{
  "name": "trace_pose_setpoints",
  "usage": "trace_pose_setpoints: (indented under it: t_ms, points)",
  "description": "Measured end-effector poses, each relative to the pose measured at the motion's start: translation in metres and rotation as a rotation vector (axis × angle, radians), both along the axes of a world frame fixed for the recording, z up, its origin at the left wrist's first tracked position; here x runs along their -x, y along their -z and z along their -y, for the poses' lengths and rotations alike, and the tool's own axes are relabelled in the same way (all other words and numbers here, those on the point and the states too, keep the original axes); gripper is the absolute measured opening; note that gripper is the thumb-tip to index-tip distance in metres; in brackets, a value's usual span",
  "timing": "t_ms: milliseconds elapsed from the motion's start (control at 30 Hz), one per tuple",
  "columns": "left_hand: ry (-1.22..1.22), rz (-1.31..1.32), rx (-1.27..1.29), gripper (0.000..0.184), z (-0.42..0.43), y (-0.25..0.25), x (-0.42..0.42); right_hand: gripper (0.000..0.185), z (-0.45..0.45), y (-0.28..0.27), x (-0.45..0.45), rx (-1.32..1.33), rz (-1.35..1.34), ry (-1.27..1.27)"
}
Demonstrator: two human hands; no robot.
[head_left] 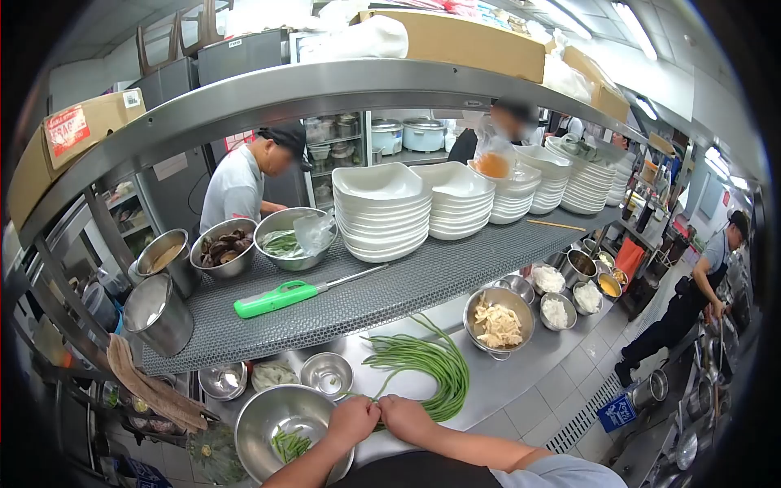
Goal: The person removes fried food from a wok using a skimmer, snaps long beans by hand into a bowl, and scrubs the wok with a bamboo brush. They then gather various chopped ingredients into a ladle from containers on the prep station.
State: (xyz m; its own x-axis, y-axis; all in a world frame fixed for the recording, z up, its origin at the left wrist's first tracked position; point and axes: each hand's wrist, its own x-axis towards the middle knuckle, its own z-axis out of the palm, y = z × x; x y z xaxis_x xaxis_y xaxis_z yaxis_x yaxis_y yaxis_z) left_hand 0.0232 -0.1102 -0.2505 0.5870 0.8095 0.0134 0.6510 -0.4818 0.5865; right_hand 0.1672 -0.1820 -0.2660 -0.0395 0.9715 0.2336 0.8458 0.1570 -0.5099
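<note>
Long beans (455, 374) — one between both hands (355, 418)

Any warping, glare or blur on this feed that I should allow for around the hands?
Head view: strong fisheye, the overhead steel shelf bowing and the corners black; head view: a ceiling light washed out at upper right; head view: the face of the co-worker at left blurred, but left hand, right hand and long green beans reasonably clear.

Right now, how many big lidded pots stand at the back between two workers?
2: left pot and right pot, side by side behind the white dishes; others may be hidden.
</note>
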Motion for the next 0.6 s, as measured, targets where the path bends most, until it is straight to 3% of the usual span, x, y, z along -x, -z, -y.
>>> trace_pose_setpoints:
  t_ms: [167,233,367,433,467,533,567,600]
  points:
    - [-0.002,-0.003,0.048,0.023,-0.008,-0.005,0.007,0.017,-0.018,0.007,-0.01,-0.033,-0.177,-0.051]
    - [0.092,0.109,0.007,0.019,-0.009,-0.013,0.009,0.017,-0.024,0.006,-0.016,-0.009,-0.242,-0.092]
    - [0.28,0.067,-0.065,0.019,-0.016,-0.011,0.016,0.022,-0.027,-0.015,-0.042,0.267,-0.321,-0.322]
    - [0.436,0.342,0.133,0.018,-0.019,-0.01,0.02,0.024,-0.026,-0.027,-0.05,0.394,-0.388,-0.436]
    - [0.432,0.344,0.133,0.018,-0.021,-0.006,0.022,0.024,-0.024,-0.031,-0.052,0.447,-0.496,-0.452]
    - [0.301,0.44,0.82,0.017,-0.025,0.005,0.023,0.025,-0.025,-0.03,-0.053,0.505,-0.604,-0.467]
    - [0.3,0.443,0.823,0.017,-0.025,0.008,0.022,0.024,-0.026,-0.026,-0.053,0.475,-0.642,-0.473]
    - [0.289,0.667,1.073,0.013,-0.025,0.01,0.02,0.024,-0.027,-0.023,-0.053,0.443,-0.679,-0.481]
